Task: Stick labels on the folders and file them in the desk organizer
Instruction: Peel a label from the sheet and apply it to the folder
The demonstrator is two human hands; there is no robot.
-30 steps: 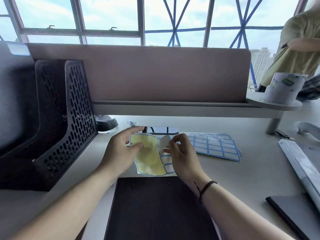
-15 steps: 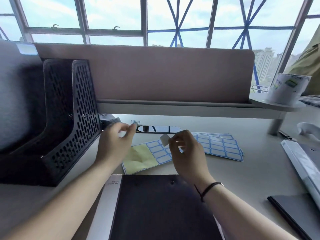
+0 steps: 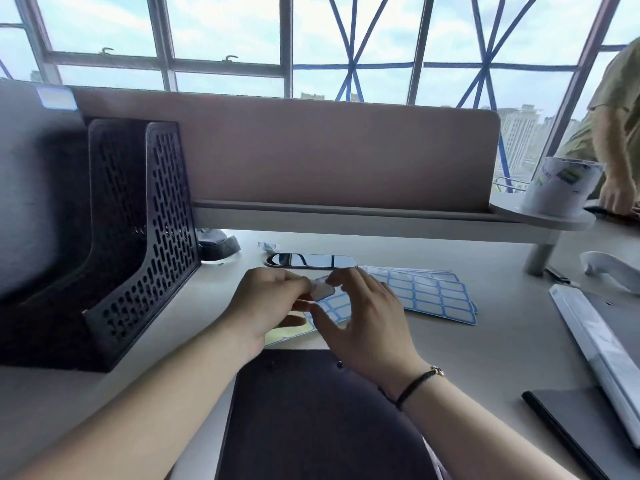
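A small white label (image 3: pixel 322 289) is held in the air between both hands, above the partly peeled label sheet (image 3: pixel 304 327). My left hand (image 3: pixel 268 306) pinches its left end and my right hand (image 3: pixel 360 317) pinches its right end. A dark folder (image 3: pixel 311 417) lies flat on the desk just below my wrists. The black perforated desk organizer (image 3: pixel 138 244) stands at the left, with a grey folder bearing a blue-edged label (image 3: pixel 57 98) standing in it. More full label sheets (image 3: pixel 429 296) lie to the right of my hands.
A phone (image 3: pixel 311 261) lies face up behind my hands. Folders (image 3: pixel 595 362) are stacked at the right edge. A raised shelf (image 3: pixel 346 223) carries a white tape roll (image 3: pixel 561 188). Another person's hand (image 3: pixel 616 195) rests at the far right.
My right hand peeled a label off the sheet and lifted it. My left hand let go of the sheet, which dropped to the desk, and came over to pinch the label's other end.
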